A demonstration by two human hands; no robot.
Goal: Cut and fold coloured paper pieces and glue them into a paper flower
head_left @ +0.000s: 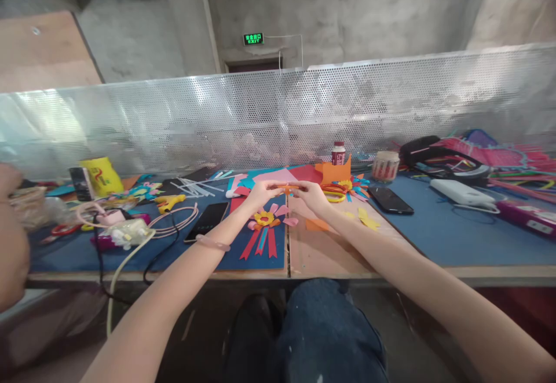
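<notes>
Both my hands meet over the middle of the table, fingers pinched on a small orange paper piece (pixel 287 188). My left hand (pixel 263 193) grips its left side and my right hand (pixel 311 194) its right side. Just below them on the table lies a paper flower (pixel 264 218) with a yellow centre, pink and orange petals and red and blue ribbon tails. Orange-handled scissors (pixel 333 192) rest right of my right hand. Near them are an orange paper sheet (pixel 336 171) and yellow paper scraps (pixel 367 219).
Phones lie on the left (pixel 208 221) and right (pixel 391 200). A yellow glue gun (pixel 169 202) and a cabled power strip (pixel 125 232) sit left, near another person's arm (pixel 13 244). A jar (pixel 386 166), a bottle (pixel 338 153) and a perforated metal screen (pixel 243 122) stand behind.
</notes>
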